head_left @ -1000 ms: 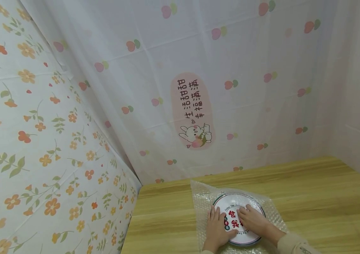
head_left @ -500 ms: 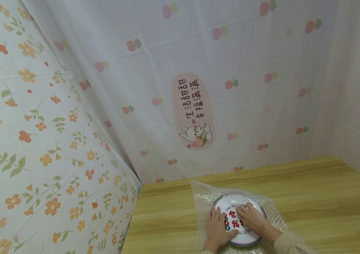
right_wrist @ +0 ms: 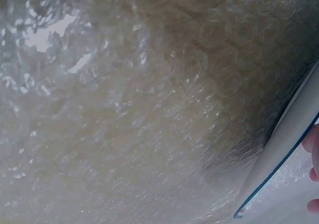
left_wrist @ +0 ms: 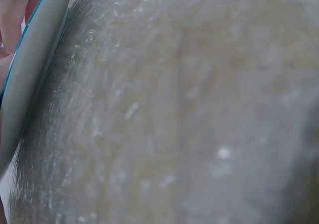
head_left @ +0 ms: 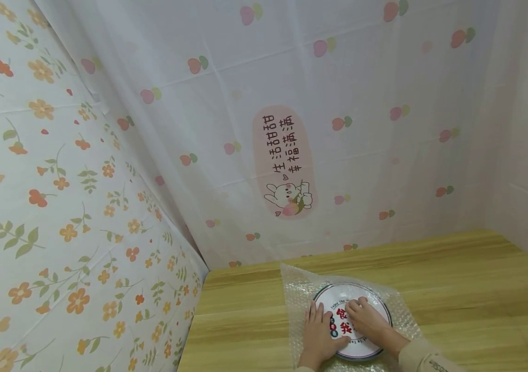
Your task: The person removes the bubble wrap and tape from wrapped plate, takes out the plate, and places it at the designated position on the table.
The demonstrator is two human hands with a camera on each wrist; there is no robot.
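A round white plate (head_left: 364,349) with red and black lettering and a dark blue-green rim lies on a sheet of bubble wrap (head_left: 294,289) in the head view. My left hand (head_left: 318,336) rests over the plate's left side, fingers extended and thumb reaching across its lower part. On the plate's face, right of centre, my right hand (head_left: 367,321) touches the surface with bent fingers. Whether anything small sits under those fingertips is hidden. Both wrist views show the plate's edge, (left_wrist: 37,59) at left in the left one, with the bubble wrap filling most of each.
The wood-grain table (head_left: 459,289) extends around the bubble wrap. A pale curtain (head_left: 375,165) with a rabbit print hangs behind it, and a floral cloth (head_left: 82,206) hangs along the left side.
My right hand has shifted slightly left over the plate, and its fingers are more bunched. The left hand, plate and bubble wrap have stayed about where they were.
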